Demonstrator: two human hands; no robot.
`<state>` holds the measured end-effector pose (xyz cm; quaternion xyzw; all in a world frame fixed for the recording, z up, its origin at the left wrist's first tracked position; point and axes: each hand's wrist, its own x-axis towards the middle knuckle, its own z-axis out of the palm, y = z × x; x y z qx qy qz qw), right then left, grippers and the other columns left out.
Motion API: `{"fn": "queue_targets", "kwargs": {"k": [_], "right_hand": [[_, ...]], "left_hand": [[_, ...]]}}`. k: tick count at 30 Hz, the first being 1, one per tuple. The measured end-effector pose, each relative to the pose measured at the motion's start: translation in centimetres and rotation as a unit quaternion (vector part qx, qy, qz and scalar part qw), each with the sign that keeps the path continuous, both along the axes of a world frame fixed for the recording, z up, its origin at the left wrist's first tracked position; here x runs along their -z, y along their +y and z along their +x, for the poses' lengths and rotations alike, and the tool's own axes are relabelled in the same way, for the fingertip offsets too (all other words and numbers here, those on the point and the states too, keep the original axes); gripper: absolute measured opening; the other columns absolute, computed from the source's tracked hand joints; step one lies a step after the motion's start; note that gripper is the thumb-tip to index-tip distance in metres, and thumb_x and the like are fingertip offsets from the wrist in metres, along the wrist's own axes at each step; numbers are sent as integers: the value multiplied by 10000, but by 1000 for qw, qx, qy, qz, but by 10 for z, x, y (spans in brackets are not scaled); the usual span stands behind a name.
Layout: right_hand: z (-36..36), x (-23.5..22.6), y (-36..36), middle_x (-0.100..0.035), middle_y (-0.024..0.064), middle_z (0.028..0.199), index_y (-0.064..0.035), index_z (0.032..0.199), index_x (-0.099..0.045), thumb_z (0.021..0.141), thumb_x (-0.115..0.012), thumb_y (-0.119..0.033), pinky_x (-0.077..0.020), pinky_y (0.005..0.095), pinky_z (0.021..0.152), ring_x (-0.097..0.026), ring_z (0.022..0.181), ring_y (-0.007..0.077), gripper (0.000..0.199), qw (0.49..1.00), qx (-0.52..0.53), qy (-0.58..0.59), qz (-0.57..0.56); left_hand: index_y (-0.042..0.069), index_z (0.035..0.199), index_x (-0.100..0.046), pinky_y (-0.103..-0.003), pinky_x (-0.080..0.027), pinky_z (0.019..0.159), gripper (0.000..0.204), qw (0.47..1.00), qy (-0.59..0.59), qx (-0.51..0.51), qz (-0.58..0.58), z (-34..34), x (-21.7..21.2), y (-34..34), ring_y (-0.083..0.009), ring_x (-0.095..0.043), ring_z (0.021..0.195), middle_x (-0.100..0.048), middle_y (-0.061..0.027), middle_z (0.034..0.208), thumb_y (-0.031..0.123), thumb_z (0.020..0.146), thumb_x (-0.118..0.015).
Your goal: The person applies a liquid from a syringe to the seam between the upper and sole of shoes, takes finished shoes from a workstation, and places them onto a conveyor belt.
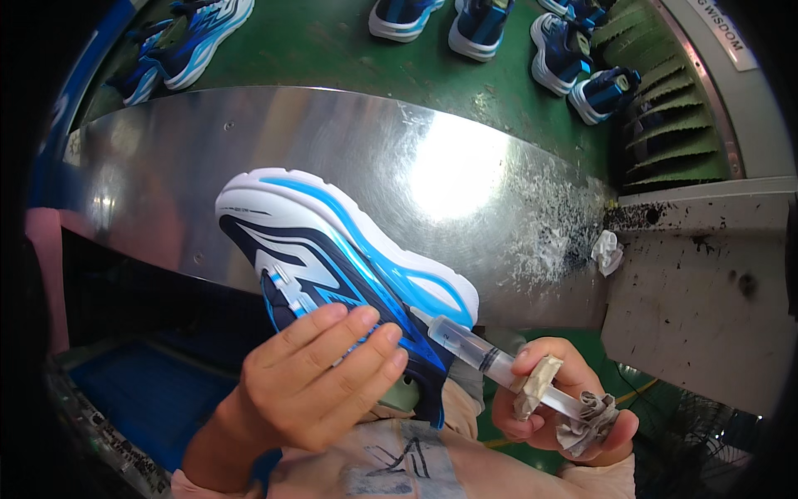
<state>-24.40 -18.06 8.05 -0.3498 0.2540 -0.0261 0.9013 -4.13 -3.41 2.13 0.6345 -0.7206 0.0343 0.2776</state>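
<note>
A navy, white and light-blue running shoe (332,249) lies tilted on its side in front of me, its white sole turned away toward the steel ledge. My left hand (320,382) is closed on the shoe's upper near the laces, fingers pressed along its side. In my right hand (557,399) is a clear syringe (490,358), with beige tape wrapped at its flange and crumpled grey wrapping at the plunger end. The syringe's tip meets the seam between upper and sole near the heel. What liquid it holds, I cannot tell.
A shiny steel ledge (316,125) runs across, with whitish residue (549,241) at its right. Beyond it, a green conveyor belt (316,50) carries several similar shoes (478,29). Green strip flaps (673,116) hang at the right. A crumpled white tissue (607,252) rests by the grey metal panel (698,291).
</note>
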Motion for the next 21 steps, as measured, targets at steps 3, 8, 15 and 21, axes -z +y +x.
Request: {"fn": "queue_targets", "kwargs": {"k": [3, 8, 15, 21], "right_hand": [[-17, 13, -2, -460, 73, 910, 57, 1313, -269, 621, -606, -749, -354, 255, 712, -424, 793, 107, 1115, 998, 25, -47, 20], [-33, 29, -10, -460, 73, 847, 45, 1298, -284, 612, -560, -804, -313, 220, 619, -418, 741, 103, 1126, 998, 25, -54, 28], [-47, 57, -21, -436, 48, 807, 36, 1293, -293, 623, -523, -830, -276, 214, 578, -366, 681, 90, 1119, 989, 54, -114, 75], [-52, 64, -23, -422, 39, 842, 38, 1311, -277, 599, -596, -785, -290, 222, 597, -361, 688, 88, 1134, 987, 59, -105, 104]], "left_hand": [[75, 902, -681, -392, -511, 863, 141, 1000, -3, 9, 16, 2, -6, -7, -254, -646, 954, -683, -86, 961, 77, 766, -642], [42, 913, -664, -426, -510, 872, 164, 998, -41, 31, 32, 8, -14, -12, -294, -634, 972, -674, -116, 972, 116, 773, -620], [47, 918, -682, -402, -525, 841, 222, 995, -44, 18, 83, 3, -33, -33, -277, -645, 951, -674, -107, 976, 62, 697, -679], [11, 932, -680, -423, -515, 860, 253, 989, -70, 41, 121, 7, -42, -46, -310, -640, 956, -672, -140, 974, 122, 704, -663]]}}
